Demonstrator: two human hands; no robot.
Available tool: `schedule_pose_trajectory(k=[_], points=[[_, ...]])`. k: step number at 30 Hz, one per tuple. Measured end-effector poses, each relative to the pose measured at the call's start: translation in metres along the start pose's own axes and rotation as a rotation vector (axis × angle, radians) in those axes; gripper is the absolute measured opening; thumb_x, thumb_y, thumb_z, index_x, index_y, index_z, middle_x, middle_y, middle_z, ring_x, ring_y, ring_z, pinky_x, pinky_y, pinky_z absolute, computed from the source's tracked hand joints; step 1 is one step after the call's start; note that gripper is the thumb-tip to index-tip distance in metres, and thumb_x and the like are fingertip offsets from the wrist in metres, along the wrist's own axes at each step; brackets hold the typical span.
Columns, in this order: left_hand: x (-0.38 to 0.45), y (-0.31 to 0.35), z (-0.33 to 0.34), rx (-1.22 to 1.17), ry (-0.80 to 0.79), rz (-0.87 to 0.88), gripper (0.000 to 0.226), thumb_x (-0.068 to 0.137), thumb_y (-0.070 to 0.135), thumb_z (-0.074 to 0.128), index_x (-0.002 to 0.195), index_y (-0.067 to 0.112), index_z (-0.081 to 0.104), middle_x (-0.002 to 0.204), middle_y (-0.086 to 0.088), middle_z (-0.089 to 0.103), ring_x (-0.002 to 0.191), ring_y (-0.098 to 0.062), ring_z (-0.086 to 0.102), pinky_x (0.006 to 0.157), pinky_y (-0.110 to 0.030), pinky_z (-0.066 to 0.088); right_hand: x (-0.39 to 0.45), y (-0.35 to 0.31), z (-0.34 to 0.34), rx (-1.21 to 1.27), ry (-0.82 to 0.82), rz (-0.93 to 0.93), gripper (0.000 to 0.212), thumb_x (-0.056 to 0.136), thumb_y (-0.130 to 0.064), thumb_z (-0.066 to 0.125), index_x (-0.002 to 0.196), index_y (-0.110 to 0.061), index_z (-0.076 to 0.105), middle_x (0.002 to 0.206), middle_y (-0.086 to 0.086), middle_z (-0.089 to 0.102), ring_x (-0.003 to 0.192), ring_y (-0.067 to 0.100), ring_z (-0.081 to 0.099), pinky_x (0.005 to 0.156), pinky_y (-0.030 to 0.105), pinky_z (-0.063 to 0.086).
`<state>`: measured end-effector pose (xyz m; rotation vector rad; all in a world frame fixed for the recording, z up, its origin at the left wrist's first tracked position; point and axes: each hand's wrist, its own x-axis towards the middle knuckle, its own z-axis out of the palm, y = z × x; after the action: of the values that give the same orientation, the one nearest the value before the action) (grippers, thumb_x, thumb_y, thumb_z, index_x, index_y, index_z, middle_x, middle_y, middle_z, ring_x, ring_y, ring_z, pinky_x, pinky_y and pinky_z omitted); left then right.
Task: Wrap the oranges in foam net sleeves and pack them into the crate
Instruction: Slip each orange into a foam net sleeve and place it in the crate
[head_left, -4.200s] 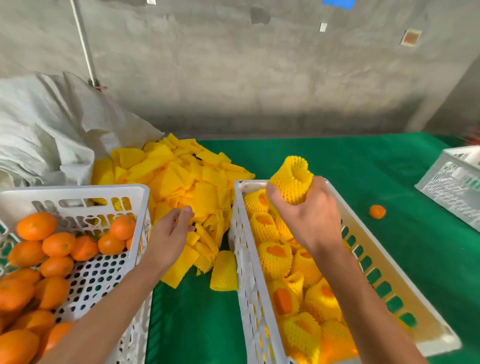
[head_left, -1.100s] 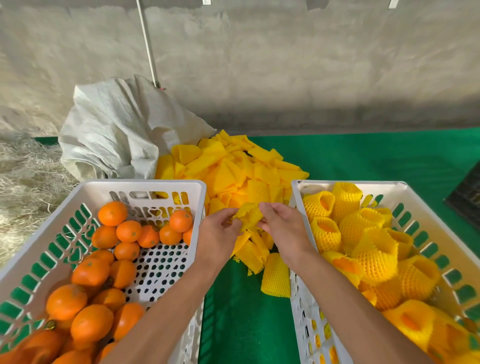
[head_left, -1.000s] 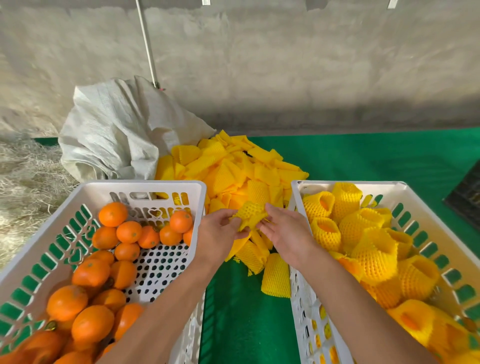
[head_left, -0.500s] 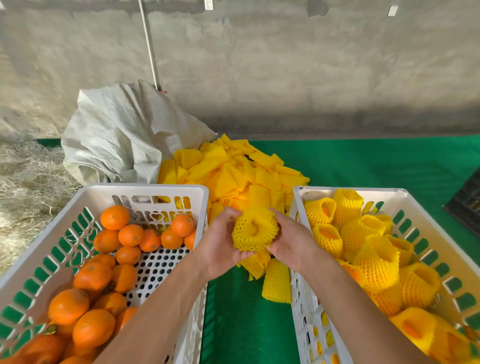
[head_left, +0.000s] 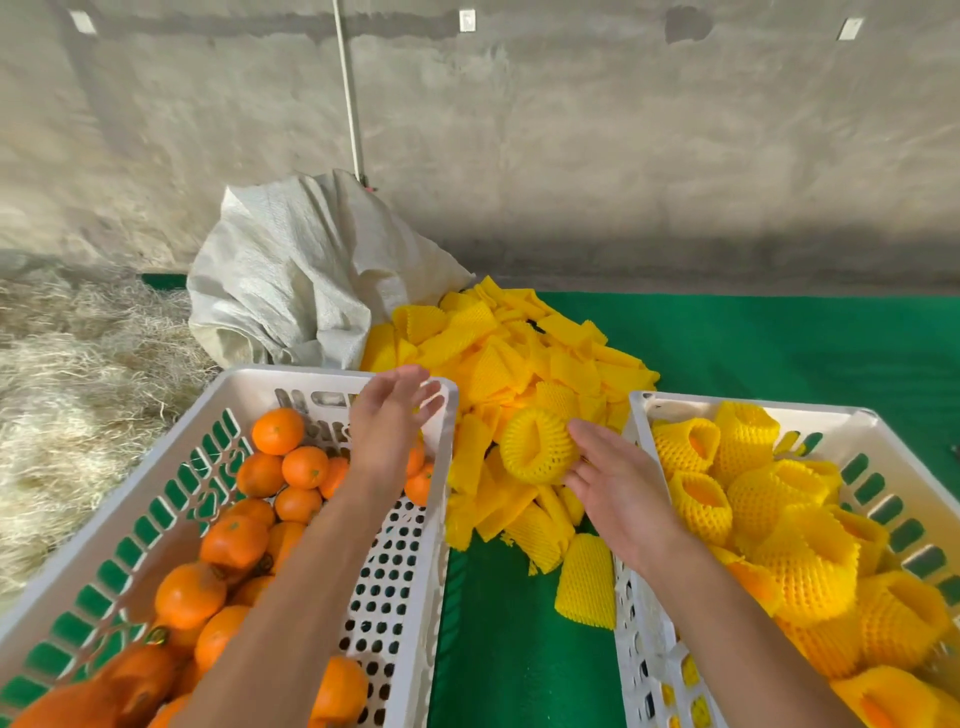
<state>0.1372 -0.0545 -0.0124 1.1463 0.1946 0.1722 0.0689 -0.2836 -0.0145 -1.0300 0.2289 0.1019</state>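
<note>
Sleeve in hand: opened foam net sleeve (head_left: 537, 446), a yellow mesh tube with its mouth facing up, held between the two crates above the loose sleeve pile (head_left: 519, 358)
Right hand (head_left: 618, 488): fingertips grasp the sleeve's near rim; no orange shows inside it
Left hand (head_left: 387, 421): spread and released, holding nothing, over the far end of the left crate (head_left: 156, 530) above the bare oranges (head_left: 278, 431)
Sleeve handling: looks very light, soft and springy; probably collapses if squeezed, so take it by the rim and stretch the mouth with the fingers
Orange handling: firm, round, smooth-skinned, likely to roll; cup it with the whole palm rather than pinch it
Destination: right crate (head_left: 852, 415), already holding many wrapped oranges (head_left: 748, 483); room seems left at the far end
</note>
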Motion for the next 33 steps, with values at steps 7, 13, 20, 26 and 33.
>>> schedule_pose_trajectory(k=[7, 13, 20, 26, 33], points=[[0.059, -0.065, -0.065, 0.993, 0.113, -0.167, 0.045, 0.091, 0.042, 0.075, 0.113, 0.005, 0.064, 0.097, -0.004, 0.065, 0.091, -0.023, 0.06, 0.077, -0.038, 0.05, 0.01, 0.006, -0.005, -0.036, 0.081, -0.055, 0.032, 0.092, -0.022, 0.07, 0.122, -0.013, 0.064, 0.118, 0.007, 0.075, 0.109, 0.017, 0.072, 0.089, 0.03, 0.054], [0.056, -0.087, -0.072, 1.23, 0.051, -0.089, 0.065, 0.081, 0.059, 0.077, 0.112, 0.004, 0.064, 0.109, -0.016, 0.067, 0.097, -0.029, 0.063, 0.078, -0.038, 0.053, 0.017, 0.008, -0.007, -0.066, 0.12, -0.062, 0.027, 0.095, -0.023, 0.069, 0.121, -0.016, 0.066, 0.122, 0.007, 0.073, 0.117, 0.019, 0.067, 0.099, 0.032, 0.051], [0.02, -0.05, -0.068, 1.132, 0.045, 0.105, 0.048, 0.083, 0.055, 0.077, 0.104, 0.013, 0.069, 0.09, -0.001, 0.069, 0.083, -0.023, 0.065, 0.063, -0.026, 0.046, 0.012, 0.006, -0.004, -0.086, 0.145, -0.085, 0.023, 0.095, -0.023, 0.07, 0.118, -0.018, 0.067, 0.124, 0.005, 0.071, 0.119, 0.019, 0.066, 0.101, 0.033, 0.051], [-0.025, -0.008, -0.013, 0.88, 0.006, 0.384, 0.071, 0.08, 0.051, 0.084, 0.139, 0.026, 0.055, 0.129, 0.004, 0.057, 0.112, -0.017, 0.061, 0.091, -0.038, 0.056, 0.005, 0.004, 0.003, -0.197, 0.175, -0.123, 0.025, 0.094, -0.03, 0.071, 0.118, -0.022, 0.069, 0.123, -0.001, 0.071, 0.118, 0.019, 0.064, 0.087, 0.032, 0.052], [-0.078, -0.046, 0.041, 1.065, -0.207, 0.504, 0.076, 0.088, 0.034, 0.08, 0.154, 0.022, 0.046, 0.143, -0.006, 0.055, 0.129, -0.023, 0.051, 0.109, -0.032, 0.043, -0.001, 0.004, 0.006, -0.279, 0.2, -0.243, 0.019, 0.097, -0.031, 0.067, 0.115, -0.025, 0.07, 0.12, -0.005, 0.071, 0.119, 0.016, 0.063, 0.093, 0.034, 0.049]])
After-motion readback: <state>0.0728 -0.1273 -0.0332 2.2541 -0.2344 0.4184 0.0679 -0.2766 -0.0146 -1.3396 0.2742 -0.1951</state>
